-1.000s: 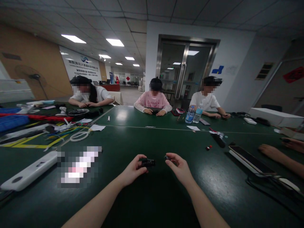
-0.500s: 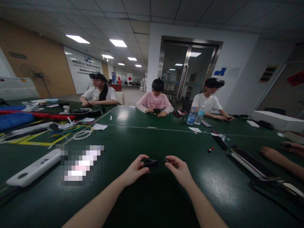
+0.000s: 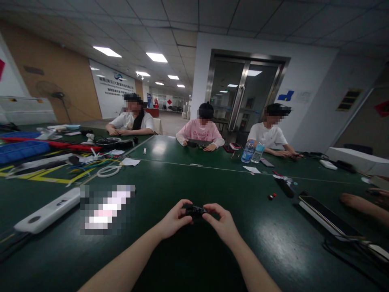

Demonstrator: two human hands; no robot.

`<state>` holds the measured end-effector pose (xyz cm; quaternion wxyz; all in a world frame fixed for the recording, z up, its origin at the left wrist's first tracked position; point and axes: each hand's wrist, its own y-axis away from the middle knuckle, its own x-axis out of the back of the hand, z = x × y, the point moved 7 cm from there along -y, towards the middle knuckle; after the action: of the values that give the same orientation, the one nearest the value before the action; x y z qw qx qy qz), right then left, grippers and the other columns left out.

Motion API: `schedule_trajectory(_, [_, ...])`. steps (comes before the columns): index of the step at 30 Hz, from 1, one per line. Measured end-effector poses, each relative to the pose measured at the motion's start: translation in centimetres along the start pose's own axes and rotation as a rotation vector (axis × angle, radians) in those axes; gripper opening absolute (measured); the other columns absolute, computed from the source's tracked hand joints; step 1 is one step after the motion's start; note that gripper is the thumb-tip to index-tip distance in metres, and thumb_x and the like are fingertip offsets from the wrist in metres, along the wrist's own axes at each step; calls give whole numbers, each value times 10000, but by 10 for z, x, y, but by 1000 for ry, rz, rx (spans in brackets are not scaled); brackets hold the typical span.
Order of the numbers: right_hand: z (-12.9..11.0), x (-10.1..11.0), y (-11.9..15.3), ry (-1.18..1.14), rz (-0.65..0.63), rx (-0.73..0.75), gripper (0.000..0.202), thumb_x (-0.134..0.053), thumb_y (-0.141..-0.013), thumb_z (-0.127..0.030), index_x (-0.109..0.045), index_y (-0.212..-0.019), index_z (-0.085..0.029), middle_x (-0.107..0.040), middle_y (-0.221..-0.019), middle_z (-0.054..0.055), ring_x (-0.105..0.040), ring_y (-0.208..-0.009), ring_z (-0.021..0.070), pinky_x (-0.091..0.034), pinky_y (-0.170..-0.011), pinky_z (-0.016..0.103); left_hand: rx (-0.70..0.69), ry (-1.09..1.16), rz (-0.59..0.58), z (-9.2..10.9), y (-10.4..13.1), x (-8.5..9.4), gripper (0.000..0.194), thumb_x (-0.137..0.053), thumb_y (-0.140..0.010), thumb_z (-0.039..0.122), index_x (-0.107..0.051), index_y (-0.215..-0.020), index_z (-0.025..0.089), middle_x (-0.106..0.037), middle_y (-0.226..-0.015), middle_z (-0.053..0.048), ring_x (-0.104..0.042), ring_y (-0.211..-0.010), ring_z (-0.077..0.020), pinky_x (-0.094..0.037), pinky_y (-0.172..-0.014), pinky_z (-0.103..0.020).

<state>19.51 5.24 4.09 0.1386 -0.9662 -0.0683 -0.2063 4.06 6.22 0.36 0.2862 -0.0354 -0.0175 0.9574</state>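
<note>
Low over the green table, my left hand (image 3: 174,220) grips a small black block-like part (image 3: 196,210) between thumb and fingers. It is too small and dark for me to tell its kind. From the other side, the thumb and forefinger of my right hand (image 3: 222,222) pinch at the part's right end. The small dark piece between those right fingertips is mostly hidden, and whether it is joined to the block I cannot tell.
A white power strip (image 3: 48,211) and a blurred-out bright rectangle (image 3: 109,209) lie left. Cables, tools and blue trays (image 3: 24,152) crowd the far left. At right lie a dark-topped slab (image 3: 328,217) and a co-worker's hand (image 3: 352,200). Bottles (image 3: 248,152) stand ahead; three people sit opposite.
My right hand has moved left, closing the gap to the black part in my left hand. Its fingertips now meet the part's right end. The camera view has shifted slightly.
</note>
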Motion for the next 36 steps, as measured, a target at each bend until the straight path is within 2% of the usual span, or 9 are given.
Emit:
schedule_trajectory(5, [-2, -13, -2, 47, 8, 44, 192, -655, -690, -244, -660, -882, -255, -557, -1098, 31, -497, -1080, 209, -367, -954, 381, -20, 31, 0, 0, -2, -2, 394, -584, -762, 198, -374, -1094, 225, -595, -884, -12, -583, -807, -155, -421, -748, -326])
schedule_trajectory(11, [9, -30, -4, 65, -35, 27, 187, -649, -688, -195, -652, -864, -257, -579, -1052, 19, -551, -1009, 190, -410, -908, 360, -34, 61, 7, -3, -6, -2, 384, -610, -739, 196, -379, -1046, 208, -578, -823, 6, -570, -716, -122, -416, -683, -286])
schedule_trajectory(15, [10, -29, -2, 58, -60, 6, 202, -654, -682, -195, -645, -871, -267, -586, -1039, 5, -561, -993, 190, -425, -893, 361, -23, 59, -22, 0, -4, -5, 374, -594, -750, 187, -374, -1053, 210, -577, -854, -2, -567, -741, -125, -413, -689, -285])
schedule_trajectory(21, [15, -24, 0, -63, -93, -30, 509, -635, -693, -182, -489, -1168, -291, -577, -1137, 18, -544, -1042, 194, -431, -897, 368, 8, 13, -3, 4, -1, -3, 395, -580, -760, 235, -357, -1086, 227, -578, -891, -19, -562, -790, -154, -402, -719, -313])
schedule_trajectory(26, [22, -22, 0, -90, -60, -79, 447, -612, -703, -176, -523, -1131, -269, -605, -1089, 11, -565, -1007, 191, -432, -907, 373, 11, 13, -10, 4, -1, -3, 456, -608, -744, 267, -347, -1116, 230, -573, -898, -27, -560, -802, -160, -392, -737, -329])
schedule_trajectory(31, [10, -20, 4, 7, -36, -86, 376, -595, -726, -202, -559, -1090, -289, -630, -998, -9, -581, -956, 196, -448, -873, 366, 72, -22, 25, 5, 1, 0, 479, -593, -750, 344, -349, -1147, 232, -574, -951, -43, -575, -849, -182, -398, -740, -329])
schedule_trajectory(36, [-3, -23, 6, 43, -41, -20, 356, -594, -723, -190, -579, -1062, -293, -622, -1011, -7, -574, -970, 199, -451, -876, 360, 113, -93, 115, -1, -2, 5, 395, -569, -766, 345, -389, -1090, 206, -569, -868, -15, -592, -735, -153, -419, -643, -297])
